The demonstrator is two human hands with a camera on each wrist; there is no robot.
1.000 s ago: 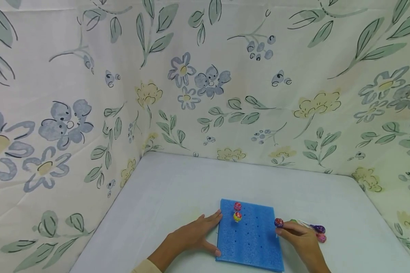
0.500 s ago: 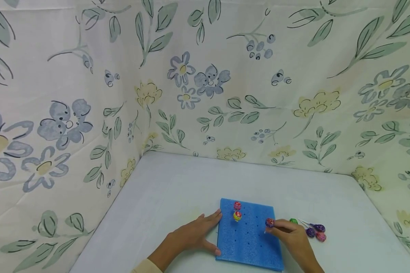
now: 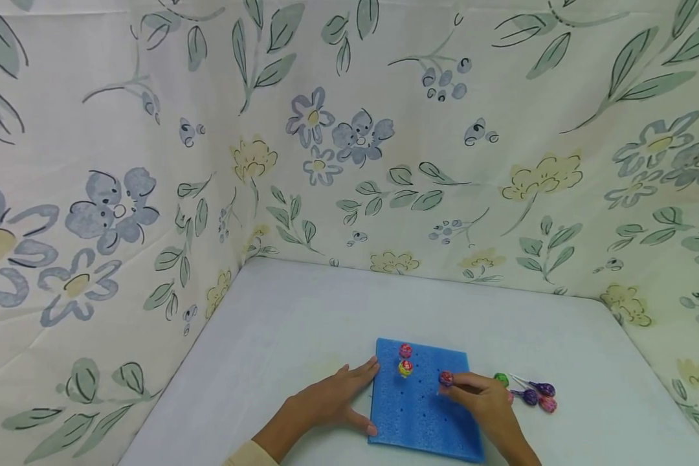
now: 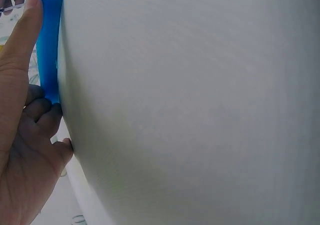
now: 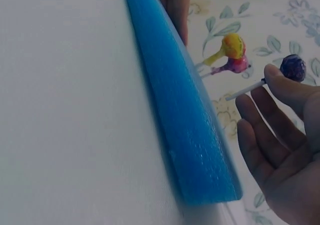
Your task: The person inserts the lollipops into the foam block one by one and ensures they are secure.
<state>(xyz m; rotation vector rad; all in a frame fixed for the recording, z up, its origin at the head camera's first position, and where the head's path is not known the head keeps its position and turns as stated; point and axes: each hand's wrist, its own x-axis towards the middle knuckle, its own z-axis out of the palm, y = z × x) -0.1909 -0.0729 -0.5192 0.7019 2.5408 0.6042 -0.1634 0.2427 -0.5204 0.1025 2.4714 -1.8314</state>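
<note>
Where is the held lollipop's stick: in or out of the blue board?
Out: the stick ends in air, apart from the blue board.

I hold a dark-wrapped lollipop (image 5: 294,67) by its white stick (image 5: 245,91), above the blue foam board (image 3: 412,424). One pink lollipop (image 3: 405,350) and one yellow lollipop (image 3: 405,369) stand in this board.

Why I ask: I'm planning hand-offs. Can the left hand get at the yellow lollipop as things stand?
Probably yes: the left hand holds no lollipop and touches the foam at its left edge; the yellow lollipop stands near that edge, with nothing visible between.
</note>
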